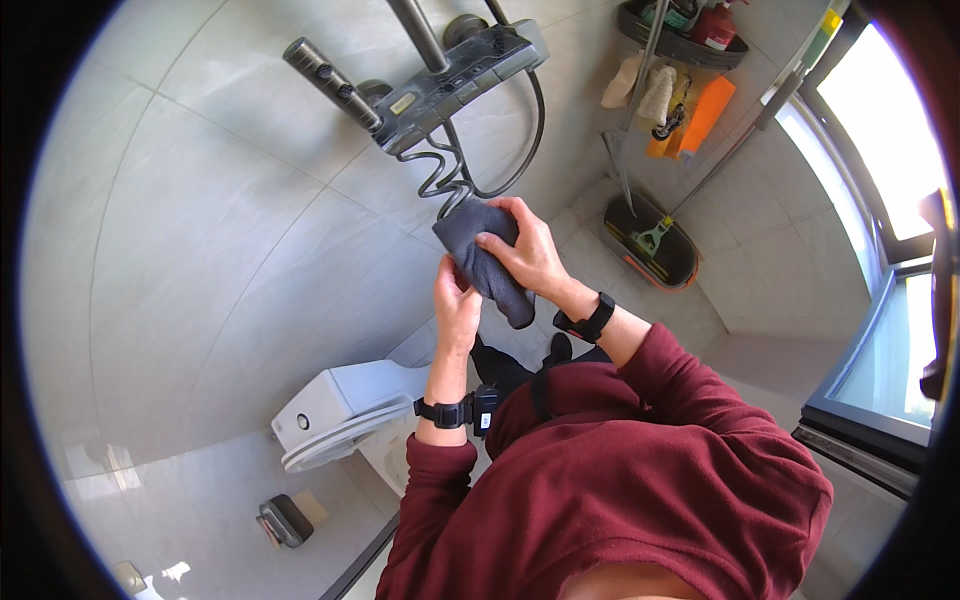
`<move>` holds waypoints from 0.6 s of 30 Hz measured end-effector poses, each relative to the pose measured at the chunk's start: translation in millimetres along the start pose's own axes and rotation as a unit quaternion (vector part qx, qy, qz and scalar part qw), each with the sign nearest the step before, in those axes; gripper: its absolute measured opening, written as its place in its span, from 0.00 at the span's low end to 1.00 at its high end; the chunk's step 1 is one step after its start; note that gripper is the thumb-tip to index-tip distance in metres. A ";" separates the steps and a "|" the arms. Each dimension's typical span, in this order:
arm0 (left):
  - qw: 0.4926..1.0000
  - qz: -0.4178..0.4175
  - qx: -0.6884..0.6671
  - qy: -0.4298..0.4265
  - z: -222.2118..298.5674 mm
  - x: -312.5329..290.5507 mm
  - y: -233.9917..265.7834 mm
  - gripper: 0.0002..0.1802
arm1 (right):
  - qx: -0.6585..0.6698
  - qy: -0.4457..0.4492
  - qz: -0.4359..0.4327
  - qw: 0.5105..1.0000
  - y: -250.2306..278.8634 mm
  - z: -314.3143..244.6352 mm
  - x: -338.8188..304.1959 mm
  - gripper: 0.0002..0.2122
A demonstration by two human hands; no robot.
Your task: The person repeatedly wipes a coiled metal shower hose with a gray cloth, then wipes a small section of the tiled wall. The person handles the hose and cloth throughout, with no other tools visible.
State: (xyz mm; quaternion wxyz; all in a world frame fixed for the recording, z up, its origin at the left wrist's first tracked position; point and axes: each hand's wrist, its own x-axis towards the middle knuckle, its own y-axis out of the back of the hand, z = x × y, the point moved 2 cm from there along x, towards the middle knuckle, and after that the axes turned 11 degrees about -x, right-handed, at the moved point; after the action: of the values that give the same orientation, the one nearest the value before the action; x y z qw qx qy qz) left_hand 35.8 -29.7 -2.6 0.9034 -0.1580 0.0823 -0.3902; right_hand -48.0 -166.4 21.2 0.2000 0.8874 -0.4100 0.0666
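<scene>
Over at the lower left of the frame, a grey wall-mounted holder (288, 520); next along, a white toilet (335, 400), left of lower centre. Up top, the black shower mixer (455, 92) stretches across, its coiled hose (460, 186) dropping toward mid-frame. And here at the centre, the left hand (457, 315) has its fingers grasping the lower left edge of a dark grey cloth (482, 262), which sits folded just below the hose. The right hand (535, 258) clasps its right side, thumb pressed on top, fingers wrapping the upper edge. Further right, a black oval bucket (682, 268), then a bright window (880, 110) at upper right.
</scene>
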 end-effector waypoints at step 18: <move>0.988 0.078 -0.133 -0.001 -7.5 -15.4 -10.7 0.14 | 0.417 -0.253 -0.087 0.869 -7.9 17.6 -46.6 0.22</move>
State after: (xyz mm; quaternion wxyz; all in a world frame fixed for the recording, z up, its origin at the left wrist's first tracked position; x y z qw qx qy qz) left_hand 16.0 -27.0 -5.4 0.9021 -0.2705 0.1445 -0.3035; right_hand -73.4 -136.4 -10.3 -0.2937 0.9071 -0.3014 -0.0130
